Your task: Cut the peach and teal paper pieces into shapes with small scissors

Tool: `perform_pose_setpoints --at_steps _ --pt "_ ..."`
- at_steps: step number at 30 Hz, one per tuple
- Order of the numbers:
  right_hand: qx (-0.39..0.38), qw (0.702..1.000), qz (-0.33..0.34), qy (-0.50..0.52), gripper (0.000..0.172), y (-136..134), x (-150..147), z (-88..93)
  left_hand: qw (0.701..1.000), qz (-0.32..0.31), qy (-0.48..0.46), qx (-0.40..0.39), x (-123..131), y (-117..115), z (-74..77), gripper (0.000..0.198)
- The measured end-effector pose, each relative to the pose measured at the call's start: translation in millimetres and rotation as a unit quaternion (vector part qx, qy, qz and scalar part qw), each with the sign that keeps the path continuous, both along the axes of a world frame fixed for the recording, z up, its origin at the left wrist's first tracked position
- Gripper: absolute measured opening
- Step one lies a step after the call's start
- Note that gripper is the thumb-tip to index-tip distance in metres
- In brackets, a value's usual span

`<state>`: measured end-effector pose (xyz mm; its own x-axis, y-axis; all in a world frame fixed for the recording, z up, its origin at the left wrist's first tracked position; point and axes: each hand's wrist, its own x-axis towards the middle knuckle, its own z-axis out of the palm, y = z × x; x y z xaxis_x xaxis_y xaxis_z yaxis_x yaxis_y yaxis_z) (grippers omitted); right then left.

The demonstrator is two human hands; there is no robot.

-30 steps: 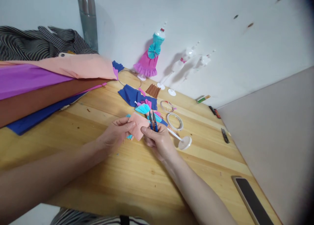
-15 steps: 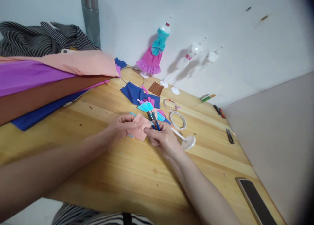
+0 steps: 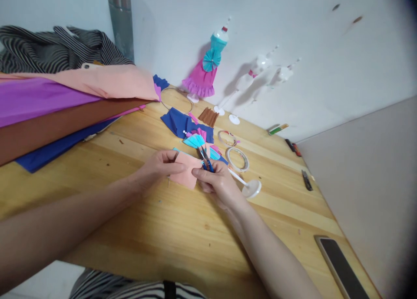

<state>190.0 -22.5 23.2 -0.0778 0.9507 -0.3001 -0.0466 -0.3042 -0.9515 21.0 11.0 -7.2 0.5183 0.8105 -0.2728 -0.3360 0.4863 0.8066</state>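
Both hands meet over the middle of the wooden table (image 3: 182, 229) on a small piece of peach paper (image 3: 188, 168). My left hand (image 3: 159, 166) pinches its left edge with closed fingers. My right hand (image 3: 216, 181) pinches the right edge and also grips small blue-handled scissors (image 3: 205, 157), blades pointing away from me. Just behind the hands lie blue paper (image 3: 177, 123), a cyan pleated fan piece (image 3: 194, 141) and pink scraps. A white stand with a round base (image 3: 252, 188) lies right of my right hand.
Large paper sheets (image 3: 55, 112) in peach, purple, brown and blue lie stacked at left, with striped cloth (image 3: 48, 51) behind. A doll form in a pink and cyan dress (image 3: 206, 68) stands by the wall near bare white forms (image 3: 260, 68). Tape rolls (image 3: 237, 158), a phone (image 3: 342, 268).
The peach paper has flattened out slightly between my hands. Both hands stay in place; the camera has shifted a little.
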Motion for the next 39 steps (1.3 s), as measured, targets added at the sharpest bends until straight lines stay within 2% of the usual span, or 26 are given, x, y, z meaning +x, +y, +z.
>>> perform_pose_setpoints --at_steps 6,14,19,22,24,27,29,32,35,37,39 --pt "-0.007 1.000 0.001 0.002 0.037 2 1 -0.1 1.000 -0.013 0.004 0.025 -3 4 2.9 0.016" --pt "-0.023 0.999 0.003 0.034 0.038 3 3 -3.8 0.997 -0.001 -0.077 0.007 3 3 4.5 0.022" --pt "-0.011 0.999 0.004 0.033 0.039 5 2 -4.4 0.997 0.027 -0.071 -0.014 5 1 4.3 0.026" --pt "0.019 1.000 -0.016 0.015 0.036 6 4 -3.1 0.998 0.044 -0.050 -0.011 6 0 2.7 0.024" --pt "0.076 0.996 -0.042 -0.017 0.037 5 7 -2.5 0.998 0.062 -0.029 0.000 6 0 0.8 0.021" --pt "0.169 0.982 -0.049 -0.075 0.030 -1 9 -1.9 0.996 0.090 -0.011 0.012 5 0 -1.1 0.022" --pt "0.204 0.967 -0.011 -0.153 0.022 -7 7 -0.8 0.995 0.094 -0.010 0.012 5 0 -1.3 0.025" --pt "0.262 0.919 0.060 -0.288 0.016 -13 1 1.9 0.994 0.110 0.006 0.011 4 -1 -0.8 0.022" --pt "0.301 0.874 0.063 -0.376 0.010 -13 -4 3.0 0.992 0.123 0.018 0.015 5 -2 -0.1 0.020" --pt "0.304 0.866 0.054 -0.393 0.010 -10 -5 1.6 0.992 0.123 0.009 0.014 6 -2 0.9 0.019" --pt "0.292 0.870 0.050 -0.393 0.011 -8 -5 -1.1 0.991 0.131 0.001 0.008 6 -2 1.9 0.019"
